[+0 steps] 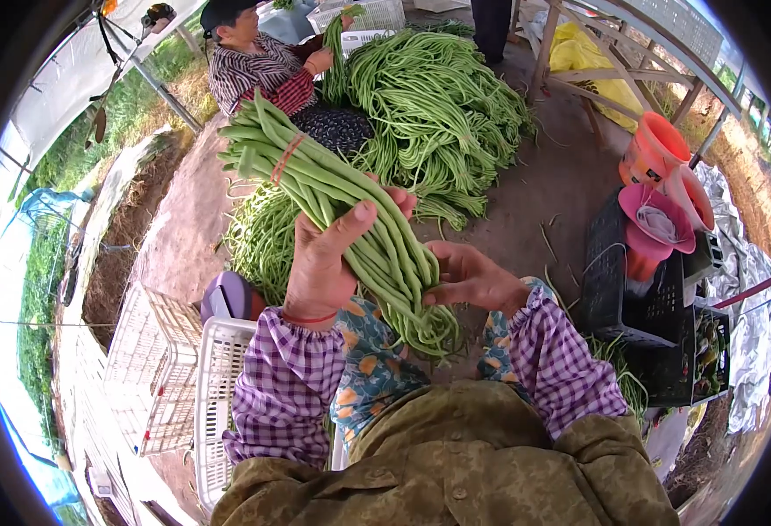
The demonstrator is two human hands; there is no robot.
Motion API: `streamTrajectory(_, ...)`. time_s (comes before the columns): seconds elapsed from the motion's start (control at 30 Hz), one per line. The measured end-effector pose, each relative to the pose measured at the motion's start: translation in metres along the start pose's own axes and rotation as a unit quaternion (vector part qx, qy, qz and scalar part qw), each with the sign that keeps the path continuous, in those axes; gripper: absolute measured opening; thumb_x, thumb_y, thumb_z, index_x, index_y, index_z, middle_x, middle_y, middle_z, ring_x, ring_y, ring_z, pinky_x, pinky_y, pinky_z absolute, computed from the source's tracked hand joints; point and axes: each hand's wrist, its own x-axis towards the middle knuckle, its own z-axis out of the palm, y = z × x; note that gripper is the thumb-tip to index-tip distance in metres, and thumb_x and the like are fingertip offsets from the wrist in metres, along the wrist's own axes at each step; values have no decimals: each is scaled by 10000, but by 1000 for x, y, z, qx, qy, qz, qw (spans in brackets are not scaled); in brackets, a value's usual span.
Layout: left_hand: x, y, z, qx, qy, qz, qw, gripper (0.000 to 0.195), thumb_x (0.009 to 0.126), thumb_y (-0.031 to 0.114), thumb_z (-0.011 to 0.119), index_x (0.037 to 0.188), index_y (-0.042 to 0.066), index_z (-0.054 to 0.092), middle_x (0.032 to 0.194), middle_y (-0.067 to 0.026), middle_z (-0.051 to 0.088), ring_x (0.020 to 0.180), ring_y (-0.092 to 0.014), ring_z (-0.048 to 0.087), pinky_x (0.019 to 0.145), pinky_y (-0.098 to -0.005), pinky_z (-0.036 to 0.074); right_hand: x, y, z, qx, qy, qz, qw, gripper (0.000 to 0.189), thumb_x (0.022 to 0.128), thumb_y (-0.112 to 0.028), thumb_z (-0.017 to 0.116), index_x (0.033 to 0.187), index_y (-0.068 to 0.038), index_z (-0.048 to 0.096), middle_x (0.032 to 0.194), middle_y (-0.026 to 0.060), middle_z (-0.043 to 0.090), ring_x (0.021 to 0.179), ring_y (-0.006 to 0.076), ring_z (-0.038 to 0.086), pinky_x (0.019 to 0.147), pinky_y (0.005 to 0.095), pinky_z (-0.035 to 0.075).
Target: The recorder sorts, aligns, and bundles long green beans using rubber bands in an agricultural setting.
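Note:
A thick bundle of green yardlong beans (333, 191) is held slantwise before me, its cut ends at the upper left. A reddish rubber band (287, 160) circles it near those ends. My left hand (333, 250) grips the middle of the bundle, thumb across the front. The fingers of my right hand (474, 279) pinch the right side of its lower part, where the beans fold into a loop. Below the bundle are my knees in flowered cloth. Behind it, a pile of loose beans (264, 237) lies on the ground.
A large heap of beans (431, 112) lies ahead, beside a seated person (267, 72) holding beans. White plastic crates (218, 394) stand at my left. Black crates (648, 289), a pink basin (655, 217) and an orange bucket (652, 148) are at right. A wooden frame (616, 59) stands behind.

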Motion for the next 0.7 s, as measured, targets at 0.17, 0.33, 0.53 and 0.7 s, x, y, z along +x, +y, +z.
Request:
streamTrajectory(0.17,6,8,-5,-38,70,-7,997,265,854,92,640,1102,47,558,1015,-108,625,981,-271,623,899,-470,505,-3,16,-15,-132,64,-22,989,320,835,-31,642,1134,-17,528,1078,49,608,1016,129,573,899,301,450)
streamTrajectory(0.33,8,9,-4,-29,74,-25,997,423,859,106,639,1246,85,472,1028,-122,616,1017,-284,606,925,-485,486,-9,20,-26,-273,112,-53,954,267,854,-14,598,1113,-14,536,1037,55,618,986,136,592,865,302,478)
streamTrajectory(0.53,5,1,-1,-9,80,-27,996,356,859,135,645,1181,37,528,1026,-144,629,1032,-296,602,914,-465,495,-13,13,-29,-336,278,-93,895,222,844,-80,620,1050,-7,583,948,90,662,849,177,646,751,301,516)
streamTrajectory(0.7,-8,-1,20,60,33,-87,994,255,844,92,643,1077,3,592,1000,-113,646,938,-196,631,826,-340,526,7,-49,14,-304,251,-271,878,215,850,-100,653,1052,-32,621,964,72,638,861,159,632,736,285,512)
